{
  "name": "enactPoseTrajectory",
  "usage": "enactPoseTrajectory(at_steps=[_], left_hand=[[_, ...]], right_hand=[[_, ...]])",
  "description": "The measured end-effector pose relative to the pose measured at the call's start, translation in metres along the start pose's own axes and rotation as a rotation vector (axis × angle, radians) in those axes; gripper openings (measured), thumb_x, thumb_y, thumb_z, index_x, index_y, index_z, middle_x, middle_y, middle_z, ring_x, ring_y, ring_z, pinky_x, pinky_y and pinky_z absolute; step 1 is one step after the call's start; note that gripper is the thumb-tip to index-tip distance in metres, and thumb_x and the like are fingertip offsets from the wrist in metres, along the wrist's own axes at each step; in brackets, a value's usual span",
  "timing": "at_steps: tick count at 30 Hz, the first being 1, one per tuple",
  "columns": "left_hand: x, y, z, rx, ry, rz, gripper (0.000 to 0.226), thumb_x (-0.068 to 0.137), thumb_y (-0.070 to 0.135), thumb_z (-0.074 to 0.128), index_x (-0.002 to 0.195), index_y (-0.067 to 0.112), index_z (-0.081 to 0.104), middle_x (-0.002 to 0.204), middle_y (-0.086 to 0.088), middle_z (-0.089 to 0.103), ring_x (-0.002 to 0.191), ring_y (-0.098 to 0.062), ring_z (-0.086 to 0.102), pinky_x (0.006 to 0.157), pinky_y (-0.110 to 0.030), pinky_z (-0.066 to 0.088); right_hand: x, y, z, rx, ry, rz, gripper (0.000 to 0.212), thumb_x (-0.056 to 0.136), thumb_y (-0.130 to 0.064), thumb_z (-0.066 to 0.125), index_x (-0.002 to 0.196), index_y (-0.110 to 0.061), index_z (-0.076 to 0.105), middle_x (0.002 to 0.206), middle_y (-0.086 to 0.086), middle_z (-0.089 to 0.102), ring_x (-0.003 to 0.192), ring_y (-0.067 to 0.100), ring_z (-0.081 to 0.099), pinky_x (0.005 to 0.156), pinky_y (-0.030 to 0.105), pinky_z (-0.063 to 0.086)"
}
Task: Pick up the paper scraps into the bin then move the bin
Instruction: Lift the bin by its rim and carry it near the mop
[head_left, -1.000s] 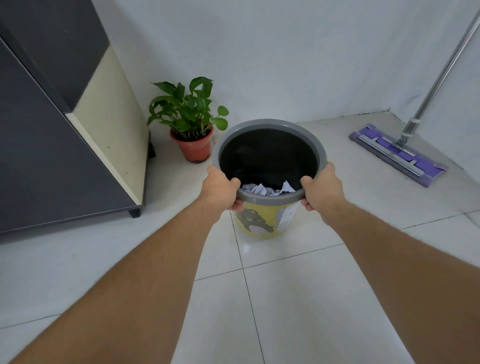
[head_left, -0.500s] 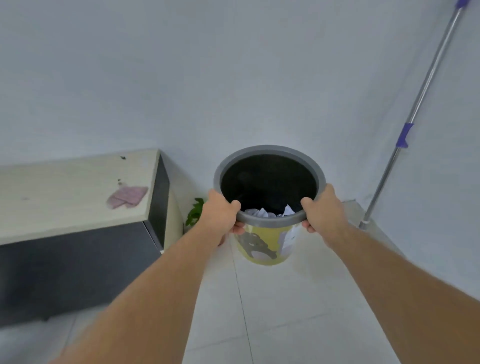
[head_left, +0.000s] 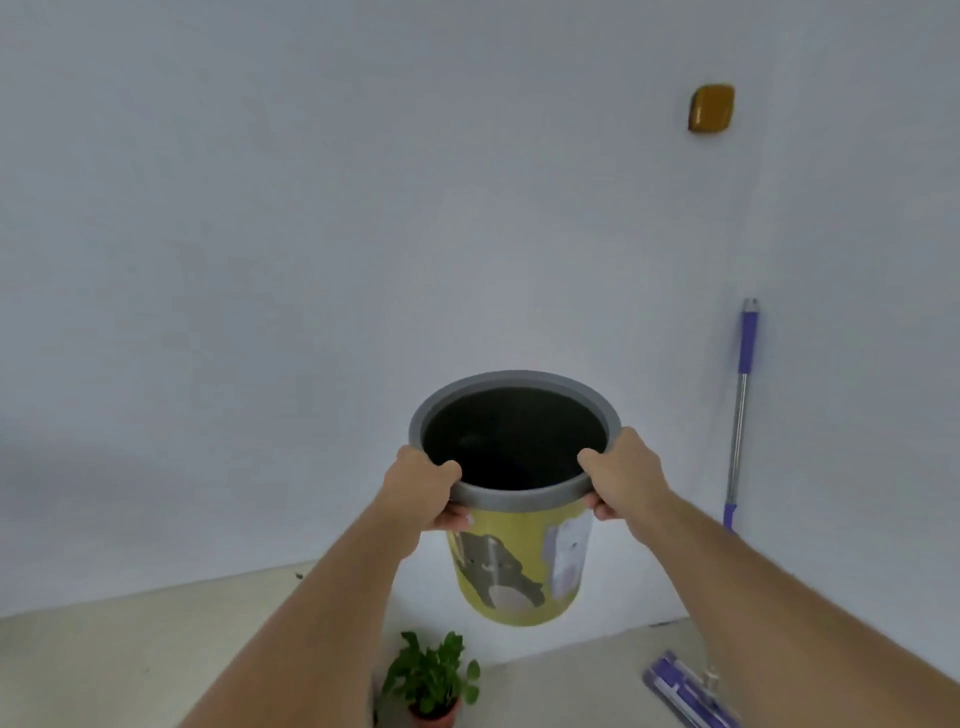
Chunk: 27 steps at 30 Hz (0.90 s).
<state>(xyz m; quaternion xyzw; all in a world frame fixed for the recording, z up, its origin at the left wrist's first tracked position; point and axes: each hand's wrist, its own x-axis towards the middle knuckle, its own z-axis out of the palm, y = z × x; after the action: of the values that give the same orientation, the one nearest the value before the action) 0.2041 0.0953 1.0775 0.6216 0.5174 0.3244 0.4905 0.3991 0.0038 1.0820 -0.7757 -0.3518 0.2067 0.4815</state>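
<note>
While held aloft by both hands, sits clear of the floor, upright or nearly so: the bin (head_left: 514, 561), yellow with cartoon animals and a grey rim. Left of the grip, only a pale surface (head_left: 130, 654) low in view and blank wall above. Clamped on the near-left of the rim, the left hand (head_left: 421, 493), thumb hooked over the lip and fingers curled under it, fully closed on the bin. Between the two hands, a dark interior; paper scraps not visible from this angle, so impossible to tell how full. Directly below the grip, a small potted plant (head_left: 431, 675) in a terracotta pot, well apart from the bin's base. Wrapped on the near-right of the rim, the right hand (head_left: 621, 480), thumb inside, fingers beneath, likewise closed tight on the bin. Right of the grip, leaning against the wall, a mop (head_left: 740, 405) with purple handle sleeves, its flat head on the floor below; higher up, a yellow-brown wall fitting (head_left: 710, 108).

Judged as the carrying stage, with set-down not yet done. Risks: tipping forward and spilling whatever lies inside, since only the near rim is gripped; lowering blind onto the plant; swinging right and knocking the mop handle over.
</note>
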Motion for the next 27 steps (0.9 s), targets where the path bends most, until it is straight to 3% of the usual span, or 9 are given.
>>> enactPoseTrajectory(at_steps=[4,8,27], left_hand=[[-0.025,0.037,-0.019,-0.005,0.018,0.034,0.022,0.097,0.015,0.057,0.117,0.006,0.051,0.08,-0.016,0.069,0.052,-0.021,0.067,0.055,-0.03,0.063],[-0.04,0.047,-0.028,-0.007,0.03,0.052,0.022,0.098,0.014,0.056,0.118,0.006,0.051,0.08,-0.016,0.068,0.051,-0.02,0.066,0.052,-0.028,0.062],[-0.051,0.019,-0.056,0.024,0.074,0.003,0.016,0.097,0.019,0.058,0.11,0.01,0.055,0.084,-0.014,0.07,0.055,-0.021,0.067,0.071,-0.036,0.065]], right_hand=[[-0.014,-0.034,-0.021,0.039,0.004,-0.016,0.03,0.093,-0.012,0.052,0.122,-0.006,0.047,0.074,0.016,0.061,0.044,0.016,0.053,0.04,0.022,0.045],[-0.022,-0.047,-0.023,0.049,0.0,-0.034,0.029,0.094,-0.012,0.053,0.122,-0.007,0.047,0.076,0.016,0.06,0.048,0.017,0.054,0.045,0.025,0.047],[-0.046,-0.044,0.013,0.011,-0.009,-0.052,0.024,0.096,-0.015,0.052,0.118,-0.006,0.05,0.079,0.017,0.064,0.049,0.017,0.056,0.047,0.025,0.05]])
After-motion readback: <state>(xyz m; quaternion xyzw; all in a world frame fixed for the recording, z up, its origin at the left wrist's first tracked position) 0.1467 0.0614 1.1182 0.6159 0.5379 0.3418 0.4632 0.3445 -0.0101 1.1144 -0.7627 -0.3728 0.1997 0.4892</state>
